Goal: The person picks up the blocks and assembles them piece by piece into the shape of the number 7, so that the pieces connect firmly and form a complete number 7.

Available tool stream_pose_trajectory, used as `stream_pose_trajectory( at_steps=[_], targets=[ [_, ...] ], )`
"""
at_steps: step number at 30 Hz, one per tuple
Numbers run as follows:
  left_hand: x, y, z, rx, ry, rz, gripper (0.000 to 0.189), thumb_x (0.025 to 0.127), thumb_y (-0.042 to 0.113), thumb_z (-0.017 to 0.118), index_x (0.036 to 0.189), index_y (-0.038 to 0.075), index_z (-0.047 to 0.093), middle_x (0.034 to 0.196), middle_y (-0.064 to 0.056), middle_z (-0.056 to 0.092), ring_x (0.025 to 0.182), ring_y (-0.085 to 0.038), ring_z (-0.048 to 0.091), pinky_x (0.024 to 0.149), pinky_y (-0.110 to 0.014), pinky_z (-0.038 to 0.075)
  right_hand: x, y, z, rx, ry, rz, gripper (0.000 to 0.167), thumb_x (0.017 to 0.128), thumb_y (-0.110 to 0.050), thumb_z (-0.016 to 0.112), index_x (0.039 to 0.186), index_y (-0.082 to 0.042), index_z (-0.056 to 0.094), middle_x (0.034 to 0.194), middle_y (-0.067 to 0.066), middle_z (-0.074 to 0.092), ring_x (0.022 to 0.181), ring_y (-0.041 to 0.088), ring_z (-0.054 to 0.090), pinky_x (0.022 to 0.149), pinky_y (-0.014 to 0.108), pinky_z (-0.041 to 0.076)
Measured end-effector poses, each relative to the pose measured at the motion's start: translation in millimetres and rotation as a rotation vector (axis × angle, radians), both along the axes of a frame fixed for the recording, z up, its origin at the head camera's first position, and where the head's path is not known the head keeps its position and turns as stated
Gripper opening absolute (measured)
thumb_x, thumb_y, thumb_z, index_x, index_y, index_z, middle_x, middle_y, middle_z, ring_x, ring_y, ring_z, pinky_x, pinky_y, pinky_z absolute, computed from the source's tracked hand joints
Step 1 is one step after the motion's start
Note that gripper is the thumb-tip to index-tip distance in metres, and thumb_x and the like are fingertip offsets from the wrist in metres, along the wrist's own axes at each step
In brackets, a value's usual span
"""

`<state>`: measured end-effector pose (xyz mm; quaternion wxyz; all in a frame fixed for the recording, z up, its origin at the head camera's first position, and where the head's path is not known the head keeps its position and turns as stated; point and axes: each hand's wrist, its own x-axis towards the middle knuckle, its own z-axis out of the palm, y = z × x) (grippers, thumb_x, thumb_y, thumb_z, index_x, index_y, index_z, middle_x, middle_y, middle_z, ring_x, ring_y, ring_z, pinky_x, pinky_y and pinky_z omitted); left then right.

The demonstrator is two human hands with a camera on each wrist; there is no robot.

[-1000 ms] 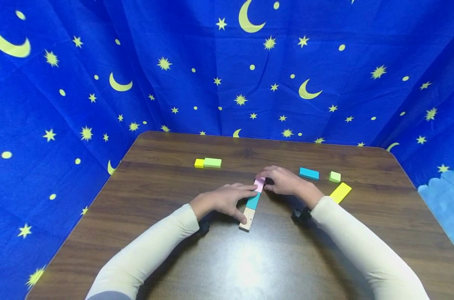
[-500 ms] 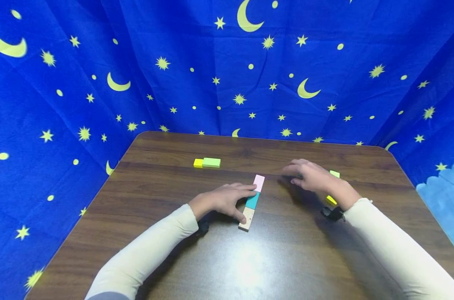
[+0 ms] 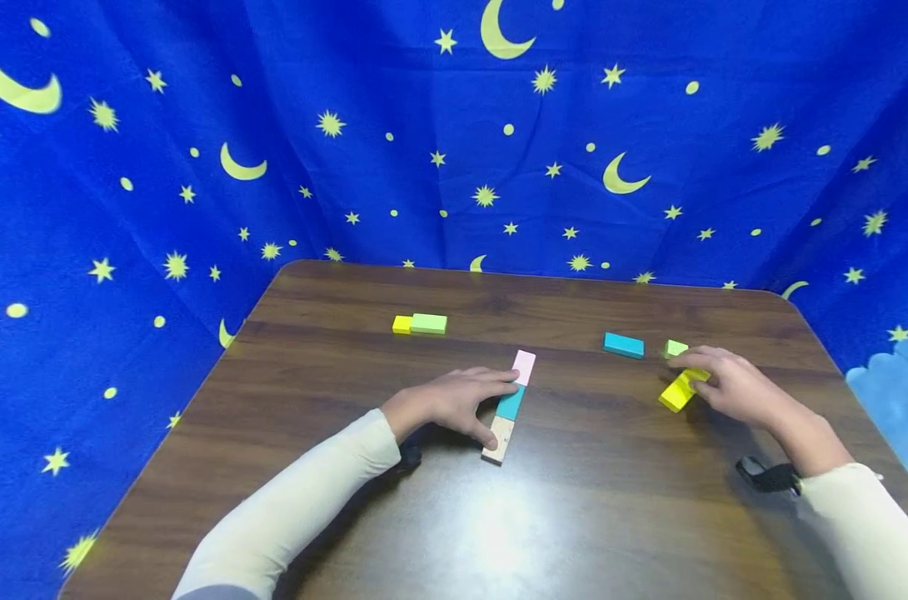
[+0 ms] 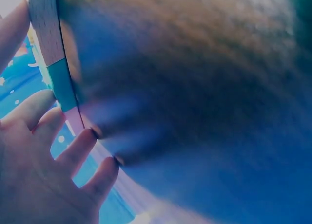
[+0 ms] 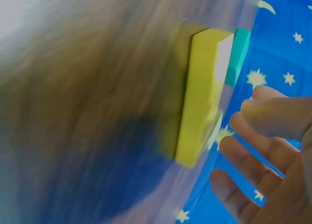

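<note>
A row of three flat blocks lies end to end in the head view: a pink block (image 3: 525, 363), a teal block (image 3: 510, 404) and a plain wooden block (image 3: 502, 431). My left hand (image 3: 454, 402) rests along the row's left side, thumb on the wooden block and index fingertip where pink meets teal. Its fingers are spread in the left wrist view. Farther right, my right hand (image 3: 742, 387) hovers over a long yellow block (image 3: 677, 395), covering its far end in the head view. The right wrist view shows a gap between its fingers (image 5: 263, 136) and this block (image 5: 202, 97).
A blue block (image 3: 623, 345) and a small light-green block (image 3: 675, 347) lie beyond the yellow one. Toward the back left, a small yellow block (image 3: 402, 325) touches a longer light-green block (image 3: 429, 323). A blue star-and-moon cloth (image 3: 394, 183) hangs behind the wooden table (image 3: 311, 358).
My right hand has left the far end of the pink block and moved right, past the blue block, to the long yellow block. My left hand has stayed on the row.
</note>
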<state>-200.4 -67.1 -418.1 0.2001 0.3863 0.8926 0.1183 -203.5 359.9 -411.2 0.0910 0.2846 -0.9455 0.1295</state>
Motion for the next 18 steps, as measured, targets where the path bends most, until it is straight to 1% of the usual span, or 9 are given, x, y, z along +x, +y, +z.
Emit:
stream_pose_trajectory(
  at_steps=[2, 4, 6, 12, 18],
  targets=[
    [-0.1, 0.6, 0.0, -0.003, -0.005, 0.003, 0.09, 0.082, 0.049, 0.077, 0.156, 0.023, 0.032, 0.167, 0.009, 0.02, 0.154, -0.022, 0.022, 0.125, -0.047, 0.022, 1.5, 6.8, -5.3, -0.004, 0.047, 0.008, 0.04, 0.073, 0.011, 0.071, 0.11, -0.005, 0.073, 0.107, 0.017, 0.072, 0.099, 0.039, 0.066, 0.079, 0.054, 0.051],
    [-0.3, 1.7, -0.2, -0.009, -0.007, 0.004, 0.09, 0.082, 0.049, 0.076, 0.157, 0.024, 0.031, 0.167, 0.01, 0.019, 0.155, -0.022, 0.021, 0.125, -0.046, 0.021, 3.5, 11.8, -9.2, -0.002, 0.076, 0.007, 0.043, 0.071, 0.014, 0.069, 0.109, -0.006, 0.073, 0.105, 0.015, 0.072, 0.098, 0.037, 0.067, 0.079, 0.053, 0.05],
    [-0.4, 2.8, -1.1, -0.018, -0.005, 0.007, 0.091, 0.082, 0.049, 0.076, 0.157, 0.024, 0.031, 0.167, 0.011, 0.019, 0.155, -0.021, 0.021, 0.125, -0.046, 0.022, 5.5, 15.3, -12.3, 0.007, 0.082, 0.012, 0.043, 0.07, 0.014, 0.069, 0.107, -0.006, 0.073, 0.104, 0.014, 0.072, 0.097, 0.037, 0.067, 0.08, 0.054, 0.05],
    [-1.4, 5.9, -1.5, -0.028, -0.011, -0.002, 0.09, 0.083, 0.05, 0.075, 0.157, 0.026, 0.03, 0.167, 0.011, 0.018, 0.155, -0.021, 0.02, 0.125, -0.047, 0.023, 10.5, 19.0, -15.7, 0.036, 0.072, 0.0, 0.04, 0.069, 0.014, 0.068, 0.103, -0.006, 0.073, 0.102, 0.016, 0.071, 0.096, 0.04, 0.066, 0.08, 0.056, 0.05],
    [-1.2, 0.0, 0.7, -0.027, -0.03, 0.017, 0.09, 0.083, 0.049, 0.075, 0.157, 0.025, 0.03, 0.168, 0.01, 0.018, 0.155, -0.023, 0.019, 0.125, -0.049, 0.022, 8.3, 9.1, -14.3, 0.07, 0.024, -0.035, 0.036, 0.074, 0.011, 0.067, 0.105, -0.005, 0.074, 0.107, 0.023, 0.067, 0.098, 0.046, 0.063, 0.08, 0.063, 0.049]
  ],
)
